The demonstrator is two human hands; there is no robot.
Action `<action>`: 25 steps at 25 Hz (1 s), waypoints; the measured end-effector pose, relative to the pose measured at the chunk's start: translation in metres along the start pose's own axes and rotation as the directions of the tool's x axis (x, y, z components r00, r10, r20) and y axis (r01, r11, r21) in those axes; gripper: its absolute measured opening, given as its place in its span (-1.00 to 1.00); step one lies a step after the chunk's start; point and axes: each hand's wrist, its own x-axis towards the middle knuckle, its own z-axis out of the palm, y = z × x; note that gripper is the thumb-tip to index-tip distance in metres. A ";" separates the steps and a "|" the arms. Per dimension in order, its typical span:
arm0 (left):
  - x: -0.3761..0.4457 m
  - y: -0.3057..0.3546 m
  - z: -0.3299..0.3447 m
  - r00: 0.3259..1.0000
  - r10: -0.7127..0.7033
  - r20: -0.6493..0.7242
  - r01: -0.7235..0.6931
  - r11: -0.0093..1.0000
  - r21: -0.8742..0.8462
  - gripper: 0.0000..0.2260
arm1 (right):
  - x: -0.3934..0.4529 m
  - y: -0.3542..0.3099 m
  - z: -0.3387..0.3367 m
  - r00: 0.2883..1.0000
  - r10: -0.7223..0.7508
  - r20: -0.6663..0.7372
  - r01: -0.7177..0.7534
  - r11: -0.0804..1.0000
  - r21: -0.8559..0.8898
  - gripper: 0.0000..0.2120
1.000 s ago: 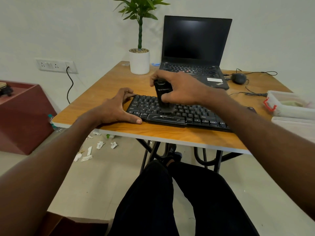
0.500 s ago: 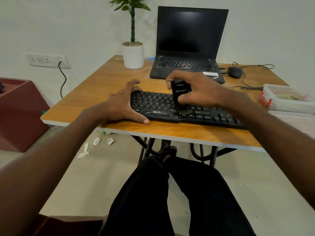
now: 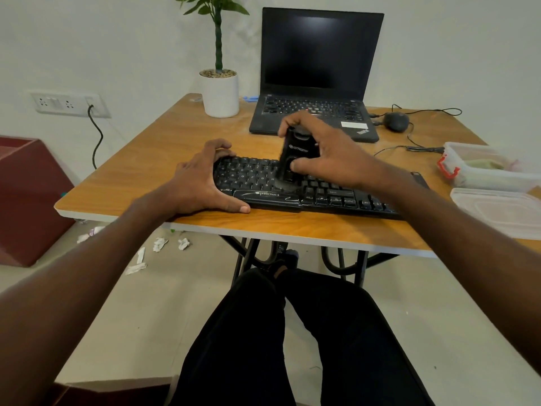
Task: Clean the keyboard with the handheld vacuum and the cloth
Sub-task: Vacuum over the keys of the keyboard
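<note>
Gripping one vacuum (image 3: 295, 159), two hands (image 3: 328, 153), one keyboard (image 3: 292, 189).

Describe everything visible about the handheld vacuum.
The handheld vacuum is a small black plastic-looking unit with a faint logo on its body. It stands nearly upright, its lower end blurred against the keys of the black keyboard near the middle. The right hand grips it from the right, fingers over its top.

Glossy black plastic keyboard (image 3: 263, 194) on smooth wood-grain table (image 3: 152, 159).
</note>
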 end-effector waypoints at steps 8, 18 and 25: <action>-0.002 0.003 0.000 1.000 -0.005 -0.015 0.005 1.000 0.014 0.17 | -0.002 -0.005 -0.003 0.999 0.046 -0.014 -0.047 0.997 -0.062 -0.56; 0.000 0.001 0.000 1.000 -0.007 -0.021 0.008 1.000 0.029 0.14 | -0.008 -0.005 -0.027 0.991 0.101 0.093 -0.084 0.983 -0.164 -0.59; -0.003 0.006 0.000 1.000 -0.006 -0.018 0.007 1.000 0.029 0.12 | -0.036 0.016 -0.053 0.988 0.153 0.027 -0.150 0.985 -0.090 -0.55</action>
